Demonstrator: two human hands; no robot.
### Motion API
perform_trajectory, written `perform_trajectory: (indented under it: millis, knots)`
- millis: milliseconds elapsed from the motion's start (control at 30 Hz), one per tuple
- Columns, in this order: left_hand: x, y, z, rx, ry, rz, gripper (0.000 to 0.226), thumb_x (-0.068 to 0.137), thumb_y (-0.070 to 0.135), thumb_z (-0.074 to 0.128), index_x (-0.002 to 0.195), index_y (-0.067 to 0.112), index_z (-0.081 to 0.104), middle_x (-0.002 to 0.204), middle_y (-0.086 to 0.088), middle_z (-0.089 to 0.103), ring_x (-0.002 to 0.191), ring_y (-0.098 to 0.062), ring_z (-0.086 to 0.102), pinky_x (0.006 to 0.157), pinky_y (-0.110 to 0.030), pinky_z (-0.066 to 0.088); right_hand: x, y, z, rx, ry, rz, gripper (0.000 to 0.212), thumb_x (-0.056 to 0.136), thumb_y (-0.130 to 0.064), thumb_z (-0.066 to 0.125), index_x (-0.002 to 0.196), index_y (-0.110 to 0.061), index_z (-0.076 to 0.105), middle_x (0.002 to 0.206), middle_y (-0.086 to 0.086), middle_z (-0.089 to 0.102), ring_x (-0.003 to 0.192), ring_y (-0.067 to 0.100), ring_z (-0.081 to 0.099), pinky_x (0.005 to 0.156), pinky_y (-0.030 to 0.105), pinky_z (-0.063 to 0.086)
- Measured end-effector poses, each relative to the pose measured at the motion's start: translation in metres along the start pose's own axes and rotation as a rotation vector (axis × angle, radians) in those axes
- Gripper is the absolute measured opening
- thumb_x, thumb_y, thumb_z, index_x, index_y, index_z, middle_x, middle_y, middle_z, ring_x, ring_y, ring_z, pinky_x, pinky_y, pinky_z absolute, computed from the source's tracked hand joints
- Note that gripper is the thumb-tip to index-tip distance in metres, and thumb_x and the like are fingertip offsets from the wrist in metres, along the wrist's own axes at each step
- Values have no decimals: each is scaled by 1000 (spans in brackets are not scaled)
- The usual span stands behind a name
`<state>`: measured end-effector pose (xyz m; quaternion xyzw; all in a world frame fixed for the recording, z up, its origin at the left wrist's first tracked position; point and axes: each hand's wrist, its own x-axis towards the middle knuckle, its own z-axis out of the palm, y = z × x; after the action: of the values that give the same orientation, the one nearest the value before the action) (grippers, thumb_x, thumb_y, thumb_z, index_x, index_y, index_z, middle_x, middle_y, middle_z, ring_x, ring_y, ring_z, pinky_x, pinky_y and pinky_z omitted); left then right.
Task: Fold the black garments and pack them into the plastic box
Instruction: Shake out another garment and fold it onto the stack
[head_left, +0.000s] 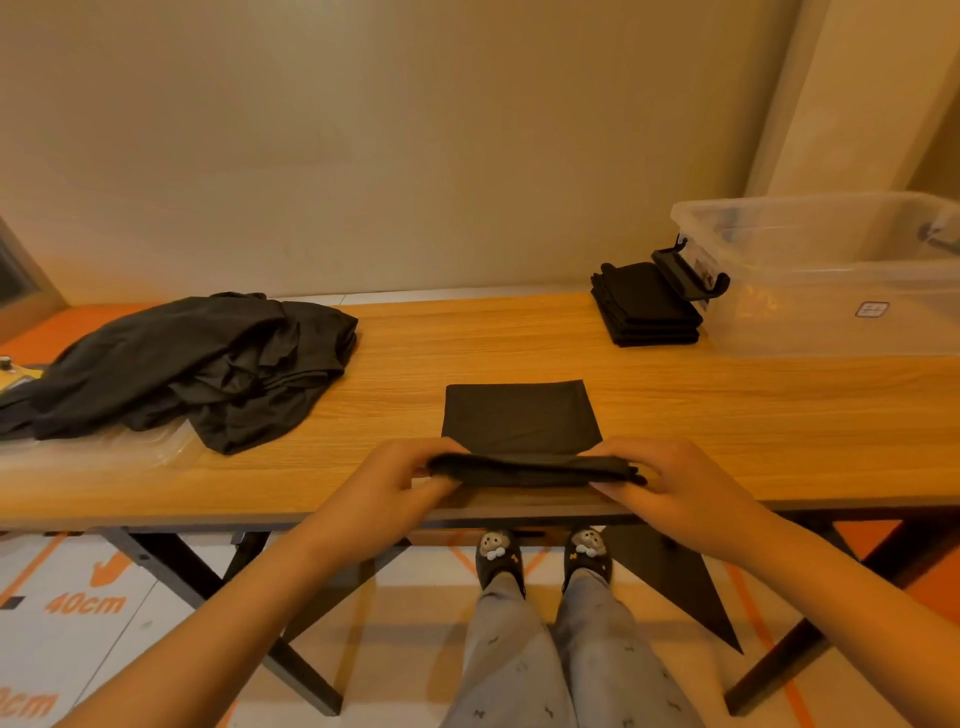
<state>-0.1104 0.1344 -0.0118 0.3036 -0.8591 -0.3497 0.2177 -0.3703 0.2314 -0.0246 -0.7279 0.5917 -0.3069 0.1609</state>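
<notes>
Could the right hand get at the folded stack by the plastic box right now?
Probably not yet: the right hand grips the half-folded garment. Otherwise the table between it and the folded stack looks unobstructed.

A black garment lies flat just beyond the fingers. Its near edge is doubled into a thick fold, pinched between the left fingers and the right fingers. A crumpled black pile lies well left of them. A neat folded stack sits beyond the right fingers, just beside the clear open-topped box.

Forearms forward; left hand and right hand palms down, fingers curled gripping black garment ends
</notes>
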Motion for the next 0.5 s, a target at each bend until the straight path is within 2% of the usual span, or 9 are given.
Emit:
perform_trajectory:
  millis: [67, 133, 267, 333, 400, 500]
  knots:
    - [13, 2, -8, -99, 18, -55, 18, 95, 13, 55, 102, 22, 70, 92, 7, 71, 91, -5, 65, 81, -17, 49, 10, -6, -5, 87, 43, 58, 17, 92, -23, 60, 96, -40, 63, 92, -17, 65, 93, -6, 57, 77, 10, 43]
    - [27, 0, -14, -155, 48, -85, 18, 94, 13, 56, 106, 17, 69, 97, 5, 73, 94, -4, 66, 80, -16, 51, 23, -8, -9, 168, 98, 127, 14, 92, -23, 60, 93, -36, 65, 90, -15, 65, 91, -8, 57, 74, 6, 42]
    - [64, -5, -26, -227, 82, -207, 18, 95, 13, 56, 106, 22, 66, 96, 4, 73, 86, -2, 68, 68, -14, 52, 64, -8, -18, 379, 119, 294, 13, 92, -22, 60, 95, -34, 63, 93, -13, 66, 85, -3, 62, 63, 8, 48]
    - [84, -12, -30, -213, 75, -289, 15, 95, 15, 57, 104, 21, 66, 95, 2, 72, 83, -6, 69, 65, -17, 54, 87, 0, -21, 348, 119, 374, 11, 92, -24, 62, 100, -32, 63, 95, -13, 64, 90, 1, 61, 60, 10, 48]
    - [103, -24, -29, -122, 82, -368, 13, 93, 21, 60, 105, 19, 65, 96, 0, 70, 85, -14, 67, 67, -23, 55, 107, 14, -18, 233, 118, 465, 16, 90, -26, 64, 106, -24, 65, 101, -7, 63, 95, 9, 60, 66, 16, 47]
    - [118, -40, -22, -18, 116, -464, 16, 92, 26, 62, 106, 19, 63, 89, 0, 66, 67, -8, 62, 49, -15, 48, 121, 33, -7, 13, 115, 579, 27, 89, -28, 65, 115, -20, 61, 113, -1, 57, 96, 8, 49, 74, 22, 40]
